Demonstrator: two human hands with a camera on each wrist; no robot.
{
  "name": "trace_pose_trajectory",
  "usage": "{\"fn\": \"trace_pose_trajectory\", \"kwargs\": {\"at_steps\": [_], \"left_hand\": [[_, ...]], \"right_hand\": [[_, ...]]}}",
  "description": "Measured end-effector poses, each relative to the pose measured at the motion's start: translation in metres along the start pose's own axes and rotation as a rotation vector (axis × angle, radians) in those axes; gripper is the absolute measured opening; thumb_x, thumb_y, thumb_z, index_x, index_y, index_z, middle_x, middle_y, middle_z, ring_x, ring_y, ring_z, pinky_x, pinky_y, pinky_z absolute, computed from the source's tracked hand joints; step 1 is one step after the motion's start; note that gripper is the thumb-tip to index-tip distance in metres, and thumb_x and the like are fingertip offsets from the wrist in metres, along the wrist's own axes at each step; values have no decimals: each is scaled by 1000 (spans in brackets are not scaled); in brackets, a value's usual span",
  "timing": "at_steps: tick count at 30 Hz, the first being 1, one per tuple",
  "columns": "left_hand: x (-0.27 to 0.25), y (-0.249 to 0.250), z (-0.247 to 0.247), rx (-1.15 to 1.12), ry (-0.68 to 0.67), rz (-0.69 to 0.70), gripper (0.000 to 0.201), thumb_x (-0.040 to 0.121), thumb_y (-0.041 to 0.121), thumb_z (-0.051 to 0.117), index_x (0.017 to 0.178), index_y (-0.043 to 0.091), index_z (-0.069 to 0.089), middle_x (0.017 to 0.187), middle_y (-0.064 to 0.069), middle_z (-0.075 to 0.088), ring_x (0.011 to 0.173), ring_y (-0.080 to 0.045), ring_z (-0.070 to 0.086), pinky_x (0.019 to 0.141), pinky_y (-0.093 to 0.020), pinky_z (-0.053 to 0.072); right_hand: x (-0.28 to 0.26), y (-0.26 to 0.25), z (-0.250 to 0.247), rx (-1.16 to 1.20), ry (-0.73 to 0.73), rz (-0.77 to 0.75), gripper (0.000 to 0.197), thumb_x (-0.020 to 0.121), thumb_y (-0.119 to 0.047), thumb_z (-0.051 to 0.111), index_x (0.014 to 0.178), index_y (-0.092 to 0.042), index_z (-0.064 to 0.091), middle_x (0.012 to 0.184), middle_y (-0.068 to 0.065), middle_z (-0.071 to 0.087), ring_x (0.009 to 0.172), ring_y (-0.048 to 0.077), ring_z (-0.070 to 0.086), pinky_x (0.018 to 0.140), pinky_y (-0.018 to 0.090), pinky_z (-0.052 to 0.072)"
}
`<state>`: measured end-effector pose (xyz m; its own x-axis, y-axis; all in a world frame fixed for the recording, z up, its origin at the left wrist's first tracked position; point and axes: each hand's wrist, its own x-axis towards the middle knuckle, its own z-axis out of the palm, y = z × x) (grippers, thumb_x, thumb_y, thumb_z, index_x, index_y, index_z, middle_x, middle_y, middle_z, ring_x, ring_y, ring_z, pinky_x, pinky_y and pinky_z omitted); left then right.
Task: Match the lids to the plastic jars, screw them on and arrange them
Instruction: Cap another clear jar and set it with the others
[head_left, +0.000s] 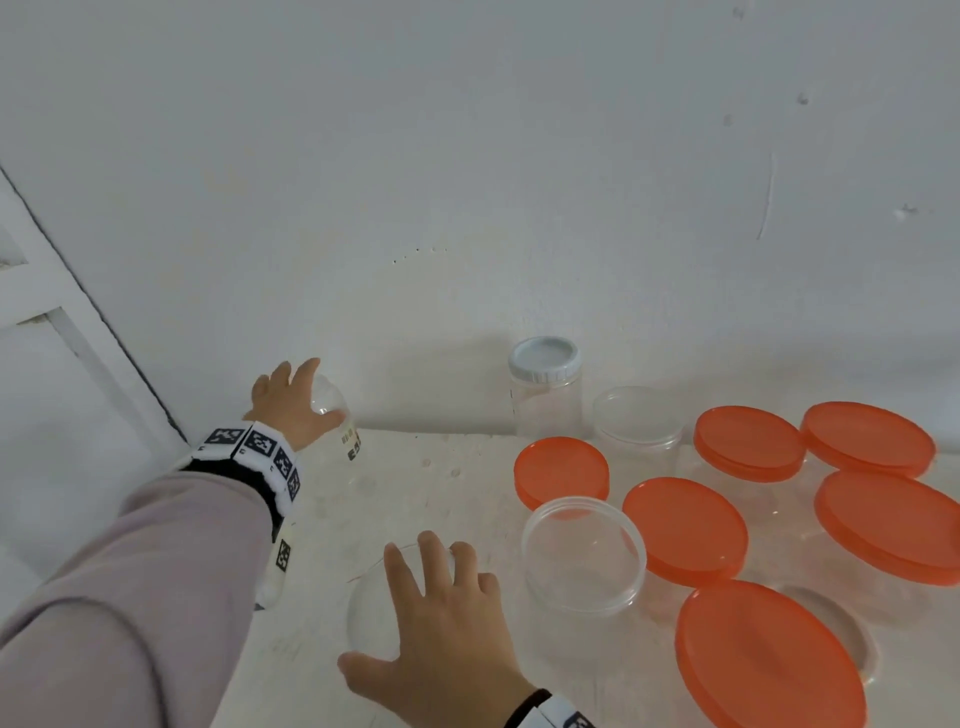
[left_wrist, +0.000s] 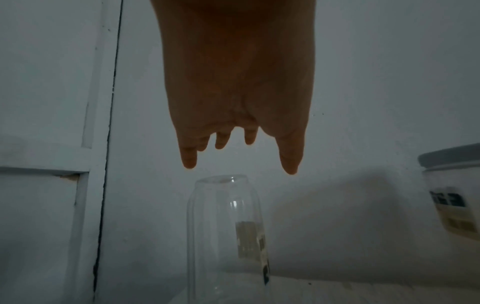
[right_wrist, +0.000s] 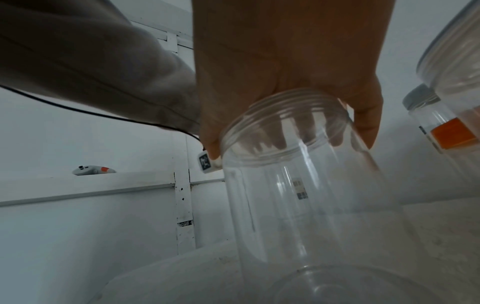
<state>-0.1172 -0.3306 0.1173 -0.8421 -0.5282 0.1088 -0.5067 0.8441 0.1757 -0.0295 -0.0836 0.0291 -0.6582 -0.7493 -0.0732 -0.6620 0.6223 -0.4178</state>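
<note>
The right hand (head_left: 441, 629) grips an open clear jar (right_wrist: 298, 195) by its threaded mouth. The left hand (head_left: 291, 405) hovers, fingers spread, just above a narrow jar (left_wrist: 226, 236), probably reaching to gather it.

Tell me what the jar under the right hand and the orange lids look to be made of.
Jar under the right hand: apparently clear glossy plastic; fingers show through its wall, and moulded threads ring the mouth.
Orange lids: probably opaque plastic, smooth, semi-matte, with a soft sheen.

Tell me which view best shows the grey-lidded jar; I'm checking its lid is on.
The head view: the grey-lidded jar stands whole by the wall, lid seated. Left wrist cuts it off at the frame's right edge; right wrist shows only part, behind another jar.
</note>
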Motion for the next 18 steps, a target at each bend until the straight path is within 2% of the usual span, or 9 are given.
{"fn": "trace_pose_trajectory", "kwargs": {"at_steps": [2, 5, 8, 10, 14, 18], "left_hand": [[3, 4, 0, 94, -113, -17, 86, 85, 57, 53, 151, 18, 15, 155, -14, 17, 142, -33, 19, 115, -39, 21], [3, 3, 5, 75, -212, -32, 80, 89, 43, 59, 150, 15, 17, 155, -12, 19, 141, -29, 24, 113, -37, 26], [0, -4, 7, -18, -125, -55, 82, 86, 39, 64, 150, 18, 17, 149, -15, 23, 133, -35, 33, 107, -40, 33], [-3, -8, 7, 11, -68, -75, 80, 85, 42, 64, 148, 21, 19, 141, -15, 28, 125, -38, 39, 102, -41, 37], [-10, -15, 6, 11, -40, -88, 70, 87, 44, 61, 146, 23, 28, 132, -16, 30, 118, -37, 42, 98, -40, 39], [-18, -18, 11, -73, -17, -73, 64, 86, 36, 65, 141, 20, 37, 143, -17, 19, 121, -40, 41, 101, -43, 38]], "right_hand": [[2, 0, -1, -5, -22, 0, 90, 83, -70, 42, 150, -24, 2, 154, -1, -1, 138, 32, 3, 105, 53, 18], [4, 0, -3, -11, -49, 9, 90, 84, -72, 42, 150, -25, 2, 153, -1, 0, 138, 34, 3, 105, 53, 18], [3, 0, -4, -20, -59, 14, 91, 84, -72, 42, 150, -25, 2, 153, -1, -1, 138, 34, 3, 105, 54, 19], [2, -1, -5, -22, -56, 15, 91, 84, -72, 42, 151, -25, 2, 153, 0, 0, 138, 33, 4, 105, 53, 19], [1, -1, -7, -25, -61, 22, 90, 85, -71, 42, 151, -25, 3, 155, 0, -1, 140, 33, 3, 106, 54, 18], [2, -2, -9, -45, -80, 33, 90, 85, -72, 41, 151, -26, 3, 155, -1, -1, 139, 33, 3, 107, 54, 18]]}}
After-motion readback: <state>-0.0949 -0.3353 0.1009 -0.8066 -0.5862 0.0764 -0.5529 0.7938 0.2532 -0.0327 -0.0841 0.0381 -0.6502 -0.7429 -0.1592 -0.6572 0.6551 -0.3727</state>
